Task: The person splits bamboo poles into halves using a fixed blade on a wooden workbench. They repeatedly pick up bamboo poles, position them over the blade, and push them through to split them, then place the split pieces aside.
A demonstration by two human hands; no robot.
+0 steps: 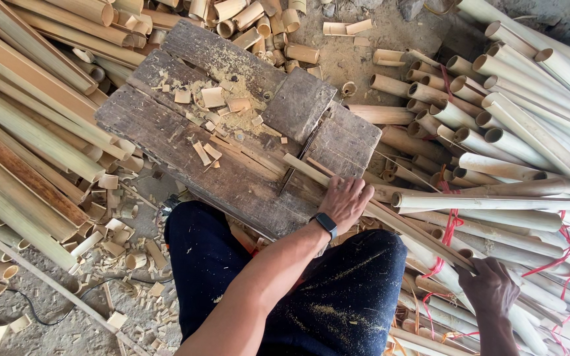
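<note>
A long split bamboo strip [417, 232] lies slanted across the right end of a worn wooden bench [159, 128], its far tip near a raised dark wood block [298, 104]. My left hand [346, 201], with a dark watch on the wrist, presses down on the strip at the bench's edge, fingers curled over it. My right hand [489, 287] is closed around the strip's near end, low on the right, above the bundled poles. My legs in dark trousers [338, 296], dusted with sawdust, sit below the bench.
Pale bamboo poles tied with red string [450, 227] are stacked on the right. Greenish long poles [28, 125] lie on the left. Short cut rings and chips [120, 234] litter the ground and bench top. A black cable [47, 316] runs at lower left.
</note>
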